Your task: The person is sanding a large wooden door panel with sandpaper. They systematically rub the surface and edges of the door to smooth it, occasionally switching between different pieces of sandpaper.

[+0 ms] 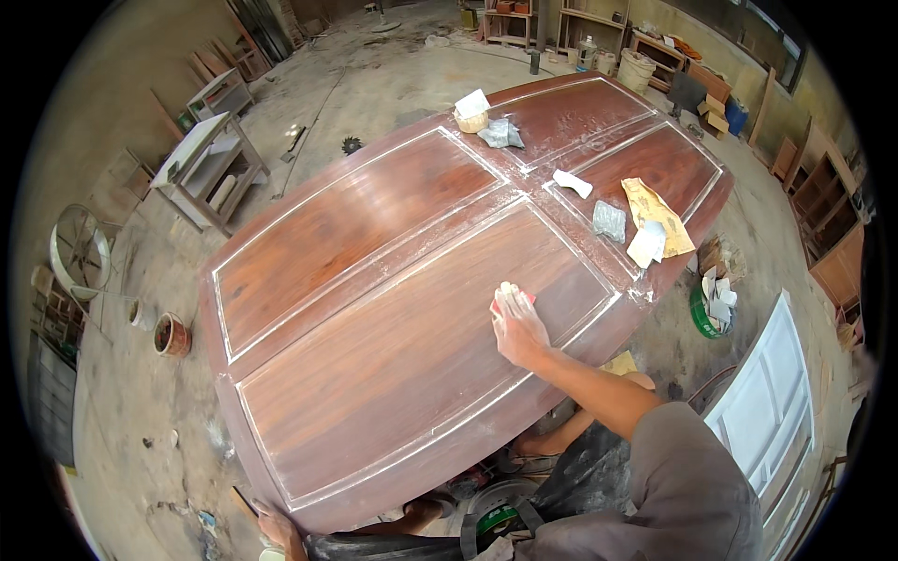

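The right hand [520, 329] holds a small, flat red pad [530, 298] against the large reddish-brown wooden panel [374, 374], inward from its near edge, fingers close together over it. The pad looks light and slightly yielding — best gripped by its sides; the panel seems heavy and stiff. The left hand [278, 526] is by the panel's near left corner — whether its fingers hold anything, I cannot tell.
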`<state>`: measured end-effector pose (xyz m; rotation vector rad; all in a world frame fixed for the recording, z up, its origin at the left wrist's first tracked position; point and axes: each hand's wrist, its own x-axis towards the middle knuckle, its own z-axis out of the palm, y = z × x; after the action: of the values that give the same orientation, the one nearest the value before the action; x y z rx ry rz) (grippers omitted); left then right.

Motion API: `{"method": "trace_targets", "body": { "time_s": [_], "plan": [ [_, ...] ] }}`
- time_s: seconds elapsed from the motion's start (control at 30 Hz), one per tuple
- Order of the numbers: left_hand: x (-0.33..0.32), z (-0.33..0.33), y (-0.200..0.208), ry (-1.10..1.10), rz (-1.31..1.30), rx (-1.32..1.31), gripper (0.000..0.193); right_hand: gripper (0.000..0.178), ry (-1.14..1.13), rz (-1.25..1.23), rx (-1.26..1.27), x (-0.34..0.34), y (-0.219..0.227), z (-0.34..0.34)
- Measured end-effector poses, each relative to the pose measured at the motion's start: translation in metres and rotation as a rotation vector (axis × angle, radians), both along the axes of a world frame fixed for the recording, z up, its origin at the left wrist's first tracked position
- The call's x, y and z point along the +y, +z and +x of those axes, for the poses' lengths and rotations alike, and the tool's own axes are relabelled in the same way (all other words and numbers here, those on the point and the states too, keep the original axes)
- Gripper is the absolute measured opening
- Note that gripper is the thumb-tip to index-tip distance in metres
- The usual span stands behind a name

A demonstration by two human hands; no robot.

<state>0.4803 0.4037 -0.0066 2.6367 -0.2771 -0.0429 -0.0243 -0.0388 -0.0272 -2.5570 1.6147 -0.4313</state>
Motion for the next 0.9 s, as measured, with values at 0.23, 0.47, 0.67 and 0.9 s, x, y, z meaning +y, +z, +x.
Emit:
{"method": "trace_targets", "body": {
  "time_s": [0.23,0.47,0.67,0.9],
  "plan": [
    [-0.01,0.001,-0.023,-0.023,-0.035,-0.037,0.088,0.057,-0.259,-0.017,-0.047,-0.101,0.015,-0.095],
    [0.002,-0.002,0.0,-0.033,-0.007,-0.023,0.084,0.058,0.149,0.055,-0.044,-0.02,0.015,0.02],
    [-0.006,0.003,-0.016,-0.015,0.083,-0.015,0.084,0.057,-0.291,0.029,-0.003,-0.142,0.017,-0.083],
    [0.016,0.015,-0.016,0.022,-0.012,-0.087,0.081,0.057,0.076,-0.017,-0.018,-0.107,0.002,-0.011]
  ]
}}
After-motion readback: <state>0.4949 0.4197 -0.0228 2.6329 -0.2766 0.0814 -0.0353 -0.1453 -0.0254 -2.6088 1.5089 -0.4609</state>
